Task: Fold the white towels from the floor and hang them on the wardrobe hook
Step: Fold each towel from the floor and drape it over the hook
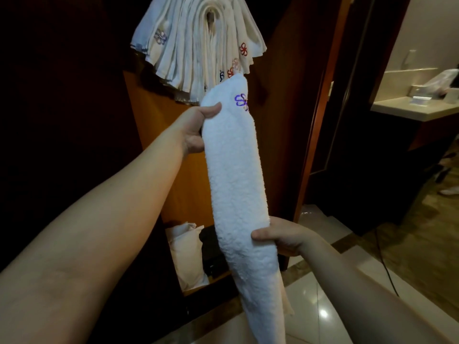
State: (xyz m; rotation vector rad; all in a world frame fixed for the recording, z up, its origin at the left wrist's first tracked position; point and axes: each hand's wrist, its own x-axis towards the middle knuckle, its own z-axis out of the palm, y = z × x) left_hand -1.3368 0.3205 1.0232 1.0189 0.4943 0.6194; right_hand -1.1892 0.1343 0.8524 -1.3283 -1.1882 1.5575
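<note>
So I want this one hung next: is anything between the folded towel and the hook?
Yes. The stack of hung towels already drapes over the hook, hiding it. The folded towel, gripped by left hand and right hand, must go over them.

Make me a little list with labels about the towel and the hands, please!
held towel: white towel, folded long and narrow, purple flower stitched near its top
left hand: grips the towel near the top
right hand: grips it lower down
hanging towels: a thick bunch draped above, with stitched flowers
wardrobe shelf: pale bag low inside
floor: shiny tiles
</note>
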